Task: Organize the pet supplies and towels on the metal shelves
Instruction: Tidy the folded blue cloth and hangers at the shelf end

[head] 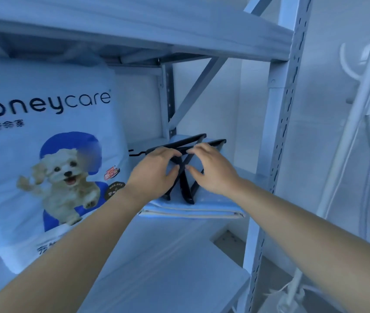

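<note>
Black hangers [185,188] atop folded towel [190,210], long axis pointing away; my left hand [154,175] and right hand [213,172] both pinch them, equally near.

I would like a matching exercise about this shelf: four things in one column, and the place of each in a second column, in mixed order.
Things
1 pet supply bag
2 black hangers
3 folded towels
4 white coat stand

Places
A outside the metal shelf, past its right post
B on the folded towels, gripped by the left hand and the right hand
C upright at the left of the shelf
D flat on the shelf, under the hangers

Pairs: 1-C, 2-B, 3-D, 4-A
</note>
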